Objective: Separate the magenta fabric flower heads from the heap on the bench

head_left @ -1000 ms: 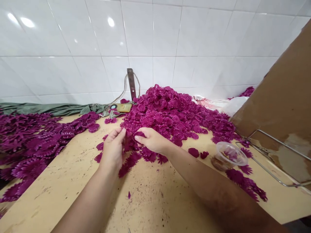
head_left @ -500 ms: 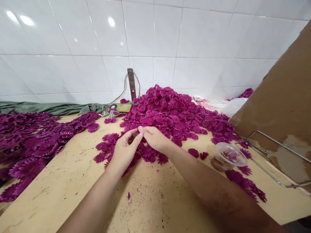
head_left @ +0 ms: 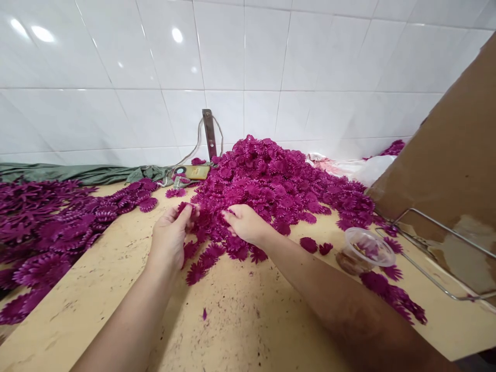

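A large heap of magenta fabric flower pieces [head_left: 267,175], round with fringed petal edges, rises in the middle of the table. At its left front side, my left hand [head_left: 168,235] is closed, pinching a magenta flower piece [head_left: 183,206] between thumb and fingers. My right hand [head_left: 246,223] is at the front of the heap, thumb and fingers pressed together. What those fingertips hold, if anything, cannot be made out against the magenta pieces behind. Several loose flower pieces [head_left: 202,262] lie on the table between and below the two hands.
More magenta pieces [head_left: 54,237] spread along the left side. A clear plastic tub [head_left: 358,253] stands right, beside a metal wire frame [head_left: 434,284] and a leaning brown board [head_left: 445,155]. A yellow phone-like object [head_left: 197,172] lies near the tiled wall [head_left: 263,62].
My hands were together at the fingertips; now they are apart. The left hand has moved left with a magenta flower piece, while the right has stayed almost in place.
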A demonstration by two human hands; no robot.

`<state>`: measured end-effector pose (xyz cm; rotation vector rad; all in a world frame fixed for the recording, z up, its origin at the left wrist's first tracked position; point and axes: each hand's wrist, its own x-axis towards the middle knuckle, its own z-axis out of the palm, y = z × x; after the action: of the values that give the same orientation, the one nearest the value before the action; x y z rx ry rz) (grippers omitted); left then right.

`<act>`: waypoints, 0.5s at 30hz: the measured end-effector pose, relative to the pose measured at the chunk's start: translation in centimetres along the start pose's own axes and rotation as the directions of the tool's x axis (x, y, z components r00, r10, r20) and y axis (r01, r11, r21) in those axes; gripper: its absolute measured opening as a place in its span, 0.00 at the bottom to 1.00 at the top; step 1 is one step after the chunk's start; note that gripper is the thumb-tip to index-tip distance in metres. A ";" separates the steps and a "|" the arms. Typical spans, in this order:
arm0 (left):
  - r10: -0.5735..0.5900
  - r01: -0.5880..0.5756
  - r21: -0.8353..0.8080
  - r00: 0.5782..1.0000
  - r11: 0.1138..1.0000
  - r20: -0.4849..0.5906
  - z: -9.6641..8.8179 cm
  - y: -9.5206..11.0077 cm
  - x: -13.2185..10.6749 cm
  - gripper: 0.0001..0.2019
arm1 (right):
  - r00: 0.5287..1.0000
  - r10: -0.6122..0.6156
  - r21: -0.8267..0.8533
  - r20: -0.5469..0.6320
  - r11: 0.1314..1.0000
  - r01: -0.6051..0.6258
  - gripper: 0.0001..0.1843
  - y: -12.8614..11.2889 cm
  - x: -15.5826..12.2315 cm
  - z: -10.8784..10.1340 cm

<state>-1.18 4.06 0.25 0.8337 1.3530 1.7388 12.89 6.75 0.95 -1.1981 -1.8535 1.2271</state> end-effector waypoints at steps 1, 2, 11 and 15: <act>0.044 -0.043 0.087 0.999 0.995 0.000 -0.2 -0.2 0.2 0.19 | 0.999 -0.004 -0.022 -0.050 1.000 0.003 0.18 0.1 0.1 -0.1; 0.102 -0.101 0.187 0.995 0.977 0.001 -0.3 -0.3 0.3 0.22 | 0.996 -0.010 -0.032 -0.094 0.999 0.007 0.19 0.3 0.1 -0.1; 0.238 -0.374 0.417 0.909 0.828 0.343 1.3 -0.1 -2.3 0.17 | 0.989 0.117 0.304 0.085 0.943 -0.138 0.20 -0.8 0.0 0.0; 0.175 -0.235 0.215 0.948 0.948 0.266 1.2 -0.4 -2.0 0.14 | 0.966 0.174 0.466 0.191 0.850 -0.246 0.13 -1.6 -0.7 0.0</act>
<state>0.95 2.94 0.03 1.3259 1.3668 1.5769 12.57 5.86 2.39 -1.0630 -1.3951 1.8146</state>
